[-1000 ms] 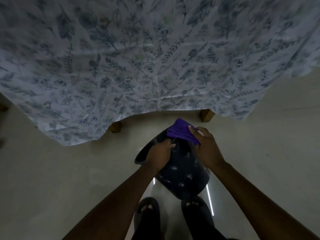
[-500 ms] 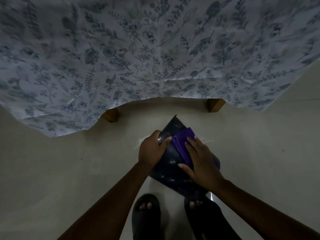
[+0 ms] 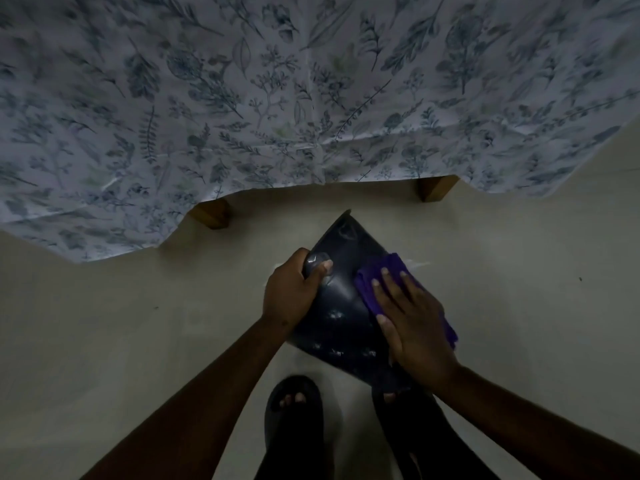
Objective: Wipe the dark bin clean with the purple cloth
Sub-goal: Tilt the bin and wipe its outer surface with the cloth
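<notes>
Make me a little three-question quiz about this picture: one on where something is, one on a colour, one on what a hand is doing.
1. Where does the cloth sit?
A. On the floor by the feet
B. Pressed on the bin's outer side under the right hand
C. Draped over the patterned sheet

2. What colour is the cloth?
A. Purple
B. Yellow
C. White

3. What is the left hand doing?
A. Hanging free
B. Holding a sandal
C. Clasping the bin's edge

Answers:
1 B: the cloth lies flat against the bin with the right hand spread over it.
2 A: it shows purple around the fingers.
3 C: the left hand has its grip closed round the bin's left edge, thumb on the outer face.
</notes>
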{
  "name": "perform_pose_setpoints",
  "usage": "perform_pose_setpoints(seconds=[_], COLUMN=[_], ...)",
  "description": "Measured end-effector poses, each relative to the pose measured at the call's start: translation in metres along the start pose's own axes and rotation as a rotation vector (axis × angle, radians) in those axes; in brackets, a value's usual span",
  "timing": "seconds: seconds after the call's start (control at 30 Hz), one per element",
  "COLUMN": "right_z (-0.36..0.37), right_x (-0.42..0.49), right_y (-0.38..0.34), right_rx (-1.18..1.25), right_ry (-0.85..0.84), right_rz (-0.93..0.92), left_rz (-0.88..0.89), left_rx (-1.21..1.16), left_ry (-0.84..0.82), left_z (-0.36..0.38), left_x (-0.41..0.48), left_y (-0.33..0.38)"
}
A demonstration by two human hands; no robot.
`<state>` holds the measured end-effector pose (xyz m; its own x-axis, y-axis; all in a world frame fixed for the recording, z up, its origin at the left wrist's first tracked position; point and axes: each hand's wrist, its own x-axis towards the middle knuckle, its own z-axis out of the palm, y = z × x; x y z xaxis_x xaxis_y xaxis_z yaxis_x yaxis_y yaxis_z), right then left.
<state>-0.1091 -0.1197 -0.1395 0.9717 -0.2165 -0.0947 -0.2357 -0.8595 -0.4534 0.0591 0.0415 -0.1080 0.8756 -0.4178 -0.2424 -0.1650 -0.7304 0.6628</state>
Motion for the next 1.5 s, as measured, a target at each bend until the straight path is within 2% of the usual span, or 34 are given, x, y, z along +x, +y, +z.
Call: perform_pose_setpoints(seconds=[0.07, 0.13, 0.23, 0.3, 0.37, 0.47, 0.57, 0.63, 0.73, 0.77, 0.8, 0.87, 0.97, 1.03, 1.1, 1.17, 1.27, 1.33, 1.4, 1.47, 1.5], right_z=[0.000, -0.003, -0.003, -0.002, 0.001, 0.000, -0.003, -0.005, -0.018, -0.017, -0.017, -0.011, 0.002, 0.001, 0.000, -0.006, -0.011, 0.000, 0.012, 0.020, 0.020], right_x=[0.017, 0.048, 0.081, 0.066, 0.031, -0.006, 0.027, 0.065, 0.091, 0.087, 0.077, 0.052, 0.011, 0.008, 0.030, 0.065, 0.092, 0.078, 0.050, 0.013, -0.004], right_y=[-0.009, -0.005, 0.026, 0.037, 0.031, -0.001, -0.003, 0.009, 0.036, 0.041, 0.039, 0.032, -0.001, -0.020, -0.016, 0.000, 0.032, 0.041, 0.038, 0.023, 0.012], right_rx=[-0.040, 0.042, 0.387, 0.416, 0.274, 0.026, 0.066, 0.265, 0.748, 0.793, 0.776, 0.578, 0.176, 0.073, 0.058, 0.208, 0.652, 0.754, 0.659, 0.401, 0.250], right_ry=[0.024, 0.021, -0.059, -0.042, 0.007, 0.016, -0.024, -0.053, -0.273, -0.297, -0.280, -0.134, -0.063, -0.026, 0.009, 0.031, -0.170, -0.248, -0.148, -0.031, 0.009], right_rz=[-0.068, -0.038, 0.232, 0.316, 0.265, 0.012, -0.054, 0.081, 0.431, 0.498, 0.537, 0.506, 0.229, 0.081, 0.045, 0.135, 0.378, 0.398, 0.336, 0.216, 0.093], left_rz=[0.014, 0.018, 0.024, 0.012, 0.002, 0.010, 0.040, 0.038, 0.017, 0.005, -0.003, -0.002, 0.014, 0.026, 0.042, 0.057, 0.052, 0.048, 0.065, 0.076, 0.070], left_rx=[0.016, 0.002, 0.004, -0.003, -0.004, 0.027, 0.043, 0.030, 0.006, 0.004, 0.009, 0.032, 0.049, 0.062, 0.061, 0.043, 0.011, 0.032, 0.081, 0.107, 0.117], left_ry=[0.003, -0.001, -0.013, -0.008, -0.004, 0.003, 0.011, -0.005, -0.022, -0.025, -0.026, -0.018, -0.010, -0.016, -0.027, -0.057, -0.117, -0.124, -0.108, -0.099, -0.099], left_z=[-0.001, -0.003, -0.003, -0.002, -0.001, 0.001, 0.000, -0.001, -0.002, -0.002, -0.002, 0.000, 0.002, 0.003, 0.002, 0.000, -0.006, -0.010, -0.012, -0.009, -0.007], left_x=[-0.002, -0.003, 0.001, 0.002, 0.004, 0.005, 0.002, 0.000, -0.002, -0.001, 0.001, 0.006, 0.010, 0.012, 0.012, 0.009, 0.001, -0.001, 0.004, 0.011, 0.016], left_y=[0.000, 0.001, 0.007, 0.008, 0.006, 0.004, 0.007, 0.007, 0.005, 0.005, 0.005, 0.004, 0.006, 0.011, 0.018, 0.019, 0.009, 0.002, 0.001, 0.008, 0.013])
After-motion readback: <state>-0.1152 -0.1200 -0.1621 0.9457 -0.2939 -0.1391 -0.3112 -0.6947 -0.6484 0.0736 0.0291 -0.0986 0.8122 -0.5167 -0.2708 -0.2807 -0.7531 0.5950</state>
